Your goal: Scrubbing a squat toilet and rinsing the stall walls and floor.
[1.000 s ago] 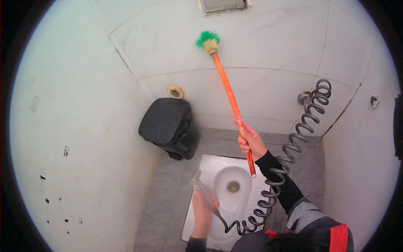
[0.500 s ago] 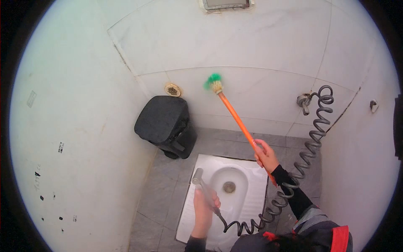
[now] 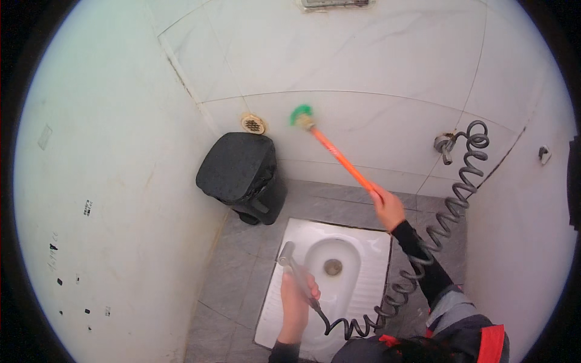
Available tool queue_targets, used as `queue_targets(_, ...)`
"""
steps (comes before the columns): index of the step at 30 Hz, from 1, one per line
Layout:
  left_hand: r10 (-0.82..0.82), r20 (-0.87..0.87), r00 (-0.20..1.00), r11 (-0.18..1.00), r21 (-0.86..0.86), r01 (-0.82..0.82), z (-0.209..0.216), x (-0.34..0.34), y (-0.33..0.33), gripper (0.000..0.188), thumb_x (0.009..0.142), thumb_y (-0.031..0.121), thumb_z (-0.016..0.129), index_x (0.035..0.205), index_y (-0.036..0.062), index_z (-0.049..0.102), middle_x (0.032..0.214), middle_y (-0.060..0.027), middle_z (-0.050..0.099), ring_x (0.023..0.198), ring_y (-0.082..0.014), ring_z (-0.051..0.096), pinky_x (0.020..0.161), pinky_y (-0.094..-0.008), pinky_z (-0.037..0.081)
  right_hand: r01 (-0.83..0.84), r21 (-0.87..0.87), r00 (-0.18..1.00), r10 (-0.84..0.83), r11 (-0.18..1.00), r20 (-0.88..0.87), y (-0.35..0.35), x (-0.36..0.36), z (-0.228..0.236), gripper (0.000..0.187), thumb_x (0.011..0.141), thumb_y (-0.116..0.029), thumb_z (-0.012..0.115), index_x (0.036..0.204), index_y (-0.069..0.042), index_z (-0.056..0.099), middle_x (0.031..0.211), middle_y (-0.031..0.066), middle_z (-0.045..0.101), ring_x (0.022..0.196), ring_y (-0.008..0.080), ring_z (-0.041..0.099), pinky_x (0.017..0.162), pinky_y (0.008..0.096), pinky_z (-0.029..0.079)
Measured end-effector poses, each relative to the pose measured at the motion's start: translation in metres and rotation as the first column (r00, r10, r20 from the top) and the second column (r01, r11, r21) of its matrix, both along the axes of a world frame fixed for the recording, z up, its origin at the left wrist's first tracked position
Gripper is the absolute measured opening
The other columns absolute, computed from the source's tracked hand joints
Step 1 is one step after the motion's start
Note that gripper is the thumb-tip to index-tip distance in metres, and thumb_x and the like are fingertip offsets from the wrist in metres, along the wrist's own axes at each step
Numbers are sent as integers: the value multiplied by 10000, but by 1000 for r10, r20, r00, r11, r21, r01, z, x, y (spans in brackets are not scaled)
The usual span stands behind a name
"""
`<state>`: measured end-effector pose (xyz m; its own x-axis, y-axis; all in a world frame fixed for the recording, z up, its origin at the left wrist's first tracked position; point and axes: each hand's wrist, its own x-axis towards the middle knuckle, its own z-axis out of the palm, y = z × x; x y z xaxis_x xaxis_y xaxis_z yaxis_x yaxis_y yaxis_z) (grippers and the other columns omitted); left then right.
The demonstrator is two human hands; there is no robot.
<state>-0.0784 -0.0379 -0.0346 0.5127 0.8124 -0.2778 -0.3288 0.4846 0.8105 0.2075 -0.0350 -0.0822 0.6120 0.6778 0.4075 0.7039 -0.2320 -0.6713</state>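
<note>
You have both hands closed on something, with the white squat toilet (image 3: 370, 290) below as the landmark. Your left hand (image 3: 295, 299) grips a grey spray nozzle (image 3: 287, 255) over the left side of the toilet, its head pointing up and slightly left of the toilet's dark drain hole (image 3: 333, 267). Your right hand (image 3: 388, 209), above the toilet's far right corner, is wrapped round the orange handle (image 3: 344, 161) of a brush, which slants away from you and leftward. The green brush head (image 3: 301, 115) is up at the white tiled wall (image 3: 375, 118) beyond the toilet; it is blurred, and you cannot tell whether the bristles press on the tiles. A dark coiled hose leaves the nozzle, loops over the near part of the toilet, crosses in front of your right sleeve (image 3: 431, 272) and climbs to a metal valve (image 3: 443, 144) on the wall, beyond the toilet and to its right. Beyond the toilet to the left stands a black lidded bin (image 3: 237, 168), with a round grate (image 3: 253, 124) on the wall just above it.
</note>
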Motion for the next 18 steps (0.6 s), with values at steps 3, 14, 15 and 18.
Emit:
queue_targets(3,5,-18,1000,1000,5,-5,2,0,0,432,863,466,263,947,64,394,662,-27,411,561,-125,403,514,-258,339,-68,-99,998,66,993,-16,43,-7,18,281,823,-275,412,1019,-117,537,768,155,569,696,335,541,595,405,422)
queue_targets(14,-16,3,1000,1000,16,16,2,-9,0,446,855,487,263,948,73,397,663,-16,406,573,-121,404,520,-255,336,-111,-24,960,101,994,-263,3,-6,-29,326,815,-307,447,1019,-72,546,811,166,576,725,298,561,621,336,427)
queue_targets(15,-29,7,1000,1000,9,29,2,-8,-1,446,854,488,263,949,73,399,665,-17,408,574,-122,405,521,-256,337,-163,-26,950,150,986,-275,21,-5,-23,335,811,-312,457,1013,-60,546,810,164,579,715,289,563,616,332,425)
queue_targets(18,-16,-31,999,1000,14,16,0,-7,1,445,854,487,266,952,75,400,668,-19,411,574,-122,406,524,-257,339,-212,53,914,217,976,-344,65,-10,-22,348,813,-312,453,1017,-43,535,768,154,583,658,258,556,599,324,417)
